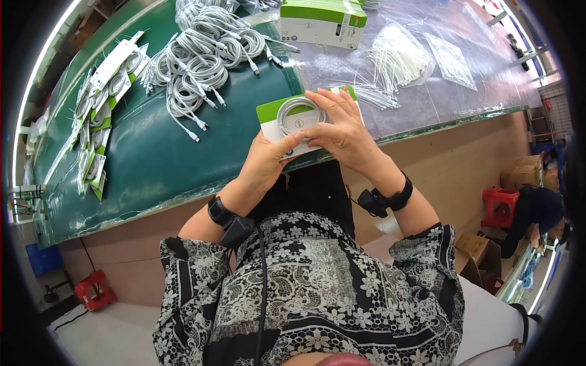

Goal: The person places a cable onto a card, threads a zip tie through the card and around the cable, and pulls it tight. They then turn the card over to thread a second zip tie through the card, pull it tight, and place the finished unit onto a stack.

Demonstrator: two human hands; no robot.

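Both hands grip one cable card at the worktop's near edge.
Left hand [265, 163] props the green-and-white card [274, 119] from beneath; right hand [342, 131] should press the coiled white cable [299, 116] flat.

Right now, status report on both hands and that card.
Left hand grips card's lower edge. Right hand presses on coiled white cable on the green-and-white card. Loose cable pile beyond, not blocking.

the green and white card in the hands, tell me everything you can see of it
The card is a flat packaging card, green along its top edge and white below, looking like thin cardboard. A coiled white cable lies in a ring on its face. It is held tilted over the near edge of the green table. The left hand grips its lower edge; the right hand lies over its right side, fingers on the coil.
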